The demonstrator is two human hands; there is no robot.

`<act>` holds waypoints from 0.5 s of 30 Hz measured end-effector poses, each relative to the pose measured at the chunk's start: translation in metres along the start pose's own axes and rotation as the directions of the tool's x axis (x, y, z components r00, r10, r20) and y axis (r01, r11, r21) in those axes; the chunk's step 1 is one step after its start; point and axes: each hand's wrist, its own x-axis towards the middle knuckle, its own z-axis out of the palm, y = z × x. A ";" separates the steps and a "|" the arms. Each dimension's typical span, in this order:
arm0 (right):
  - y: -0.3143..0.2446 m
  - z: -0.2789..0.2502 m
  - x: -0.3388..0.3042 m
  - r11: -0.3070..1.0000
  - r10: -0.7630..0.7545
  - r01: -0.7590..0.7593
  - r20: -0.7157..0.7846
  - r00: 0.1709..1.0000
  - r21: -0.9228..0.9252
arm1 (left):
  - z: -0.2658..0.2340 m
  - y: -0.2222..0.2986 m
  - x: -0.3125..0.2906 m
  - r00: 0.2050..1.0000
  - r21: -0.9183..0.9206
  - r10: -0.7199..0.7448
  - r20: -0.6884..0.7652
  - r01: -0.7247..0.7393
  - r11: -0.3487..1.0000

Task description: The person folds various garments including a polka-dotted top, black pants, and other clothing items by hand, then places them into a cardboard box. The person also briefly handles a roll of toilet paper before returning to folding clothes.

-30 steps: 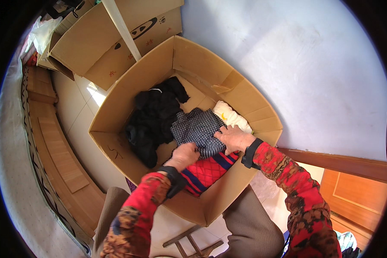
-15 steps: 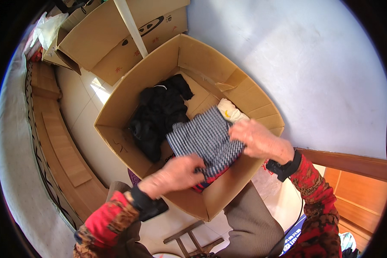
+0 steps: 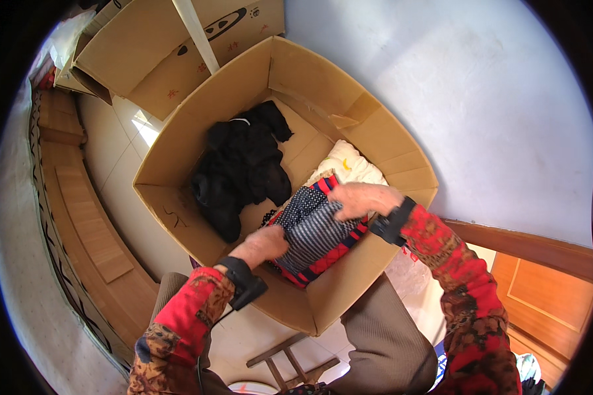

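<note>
Dark cloth (image 3: 315, 238), pale stripes and dots, rumpled, lying over red quilted cloth (image 3: 331, 259) with navy bands; both inside open cardboard box (image 3: 359, 286), near corner.

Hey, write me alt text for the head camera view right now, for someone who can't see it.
A person's left hand and right hand are at a dark striped cloth over red-and-navy fabric inside an open cardboard box. Black clothing lies to the left, and cream fabric with a yellow mark lies beyond.
</note>
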 end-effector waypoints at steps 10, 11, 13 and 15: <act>0.025 0.027 0.026 0.966 0.233 -0.199 -0.226 0.946 0.163 | 0.001 0.021 0.009 0.994 0.106 -0.063 0.091 0.054 0.993; 0.026 0.027 0.027 0.956 0.253 -0.218 -0.176 0.951 0.195 | 0.009 0.026 0.007 0.995 0.127 -0.042 0.090 0.030 0.991; 0.028 0.028 0.030 0.927 0.324 -0.303 -0.065 0.944 0.221 | 0.019 0.034 0.011 0.996 0.185 -0.047 0.074 0.033 0.982; 0.027 0.033 0.035 0.936 0.291 -0.251 -0.145 0.946 0.246 | 0.027 0.040 0.023 0.988 0.230 -0.098 0.118 0.069 0.971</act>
